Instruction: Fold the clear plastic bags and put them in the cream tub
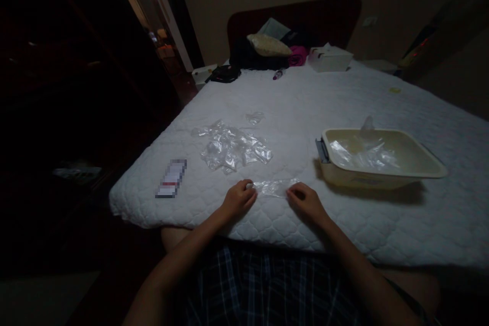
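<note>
At the lower centre of the frame, near the front edge of the bed (290,107), a clear plastic bag (272,188) is being held low over the cover. Its left end is being pinched by the fingers of the left hand (240,199), its right end by those of the right hand (307,202); with both ends gripped, the thin film is probably being stretched straight and flat. Left of centre, a loose heap of clear bags (229,147) is being supported by the bed, apparently within easy reach. At the right of the frame, crumpled clear plastic (378,155) is being contained by a cream tub (382,179), whose raised walls are likely preventing the light film from sliding away. Whether separate bags are being held there cannot be told.
</note>
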Available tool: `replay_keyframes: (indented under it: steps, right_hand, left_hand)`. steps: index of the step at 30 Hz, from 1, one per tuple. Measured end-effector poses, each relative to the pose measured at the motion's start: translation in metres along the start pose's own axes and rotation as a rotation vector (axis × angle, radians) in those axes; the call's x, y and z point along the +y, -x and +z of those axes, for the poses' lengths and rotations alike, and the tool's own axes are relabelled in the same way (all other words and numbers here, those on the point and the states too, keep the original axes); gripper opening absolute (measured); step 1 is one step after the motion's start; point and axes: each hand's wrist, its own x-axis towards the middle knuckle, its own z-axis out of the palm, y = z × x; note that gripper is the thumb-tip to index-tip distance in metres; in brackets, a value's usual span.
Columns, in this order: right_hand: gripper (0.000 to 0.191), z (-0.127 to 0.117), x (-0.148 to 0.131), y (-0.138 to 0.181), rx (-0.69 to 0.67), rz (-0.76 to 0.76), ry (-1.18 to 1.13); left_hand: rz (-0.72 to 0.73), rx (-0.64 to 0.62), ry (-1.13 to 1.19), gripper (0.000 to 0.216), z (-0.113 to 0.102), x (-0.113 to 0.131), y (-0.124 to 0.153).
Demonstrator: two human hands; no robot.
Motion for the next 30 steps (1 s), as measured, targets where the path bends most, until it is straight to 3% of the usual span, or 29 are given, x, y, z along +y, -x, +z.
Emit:
replay_keyframes:
  steps: [2,4,6,9,13,16,19,22,24,25,28,30]
  right_hand:
    - [0.022,-0.003,-0.003,0.0,0.183,0.078,-0.001]
    - [0.023,-0.006,-0.009,0.002,0.295,0.051,0.092]
    - [0.024,-0.006,-0.015,0.005,0.219,-0.095,0.222]
    - [0.045,0.0,-0.014,0.012,-0.047,-0.306,0.408]
    - [0.063,0.014,0.006,0.022,-0.237,-0.329,0.546]
    - [0.064,0.019,0.018,0.025,-0.264,-0.325,0.567]
    - [0.064,0.019,0.02,0.025,-0.275,-0.327,0.571]
    - [0.065,0.019,0.018,0.024,-0.272,-0.324,0.572]
    - [0.065,0.02,0.016,0.024,-0.258,-0.324,0.574]
    - [0.065,0.021,0.015,0.024,-0.252,-0.325,0.577]
    - [0.065,0.022,0.014,0.025,-0.242,-0.324,0.589]
    - [0.065,0.021,0.014,0.026,-0.254,-0.32,0.587]
  left_hand:
    - [-0.008,0.007,0.0,0.023,0.001,0.003,0.0]
    - [-0.017,0.002,-0.008,0.022,0.002,0.004,0.0]
    - [-0.02,-0.001,-0.035,0.021,0.003,0.005,-0.001]
    - [0.019,0.011,-0.114,0.018,0.006,0.003,-0.001]
    - [0.128,-0.024,-0.142,0.021,0.003,-0.001,0.003]
    - [0.171,-0.134,-0.073,0.032,-0.005,-0.007,0.012]
    - [0.106,-0.174,0.042,0.037,-0.014,-0.014,0.022]
    - [-0.028,-0.044,0.122,0.034,-0.017,-0.016,0.024]
    - [-0.035,0.037,0.085,0.034,-0.018,-0.01,0.019]
    - [0.02,0.031,0.045,0.035,-0.018,-0.005,0.015]
    - [0.284,-0.144,-0.048,0.04,-0.016,0.011,0.003]
    - [0.343,-0.228,-0.093,0.038,-0.013,0.014,-0.001]
